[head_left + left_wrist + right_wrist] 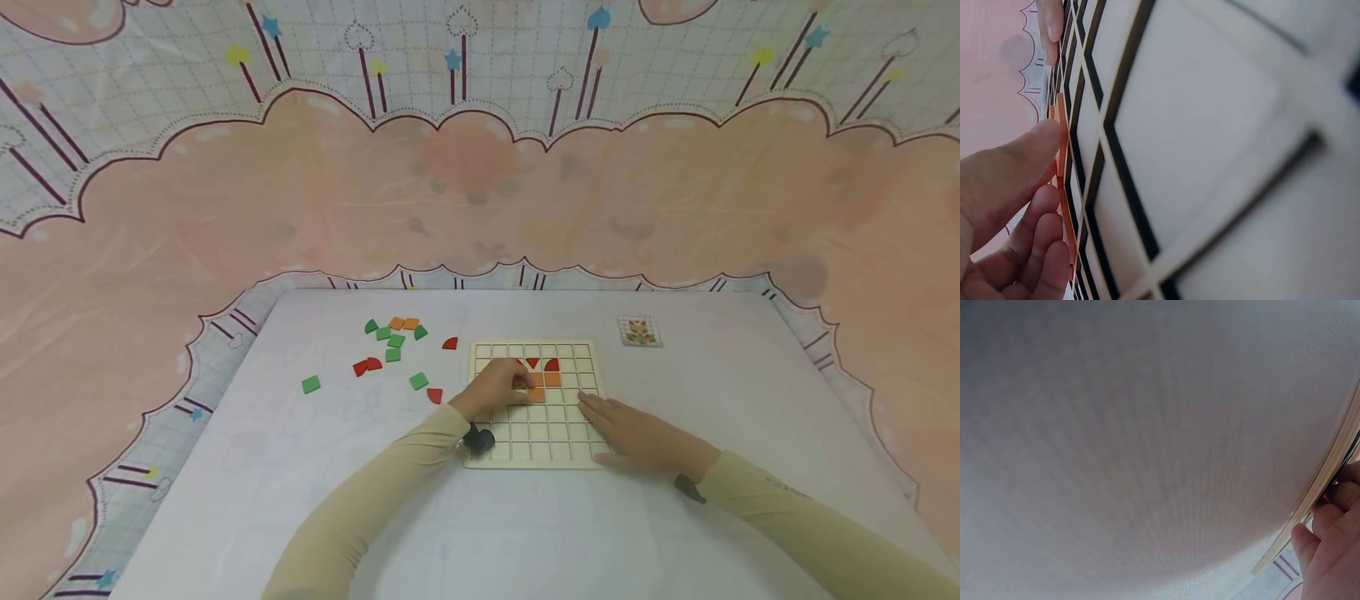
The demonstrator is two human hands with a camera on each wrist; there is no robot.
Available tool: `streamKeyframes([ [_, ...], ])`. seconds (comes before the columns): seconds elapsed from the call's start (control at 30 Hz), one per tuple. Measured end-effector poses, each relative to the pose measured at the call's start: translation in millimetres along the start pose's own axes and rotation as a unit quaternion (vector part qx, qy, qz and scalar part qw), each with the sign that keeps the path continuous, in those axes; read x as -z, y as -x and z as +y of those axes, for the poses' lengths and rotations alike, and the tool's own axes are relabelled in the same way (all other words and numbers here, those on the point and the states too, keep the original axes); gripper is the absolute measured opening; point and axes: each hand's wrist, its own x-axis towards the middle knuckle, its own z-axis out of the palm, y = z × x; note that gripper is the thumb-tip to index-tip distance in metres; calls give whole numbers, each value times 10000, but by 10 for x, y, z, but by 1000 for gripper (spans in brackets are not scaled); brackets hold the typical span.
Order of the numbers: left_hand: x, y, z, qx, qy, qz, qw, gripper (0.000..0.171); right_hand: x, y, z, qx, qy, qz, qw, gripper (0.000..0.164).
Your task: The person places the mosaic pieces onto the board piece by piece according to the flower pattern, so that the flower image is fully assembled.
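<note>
My left hand (491, 389) bends over the wooden grid board (519, 432), its thumb and fingers closing on an orange square tile (537, 395) in the middle. In the left wrist view, the thumb tip meets an orange tile (1062, 140) that stands slightly proud of the grid; the index fingertip is hidden. Another orange square (552, 379), a red triangle (532, 362) and a red quarter-circle (552, 365) lie in nearby cells. My right hand (647, 437) rests with extended fingers on the board's right edge; the right wrist view shows its fingers (1327, 519) by the wooden rim.
Loose green squares (393, 355), orange squares (411, 323), red pieces (450, 343) and green quarter-circles (371, 326) are scattered left of the board. A small card (640, 332) with a coloured tile picture lies at the back right of the white table (420, 525).
</note>
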Motion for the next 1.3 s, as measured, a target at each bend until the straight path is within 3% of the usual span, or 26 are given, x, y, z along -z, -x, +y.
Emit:
streamKeyframes([
  [0.37,23,0,-69,-26,214,-52,9998,18,9,11,-18,-3,-43,19,10000,72],
  [0.67,190,35,-165,-194,317,-116,9992,20,22,18,-39,-32,-77,15,10000,72],
  [1.0,485,177,-446,306,417,318,9982,27,12,17,-34,9,-69,54,10000,72],
  [1.3,821,442,-759,951,322,527,9935,30,6,16,-22,10,-45,71,10000,73],
])
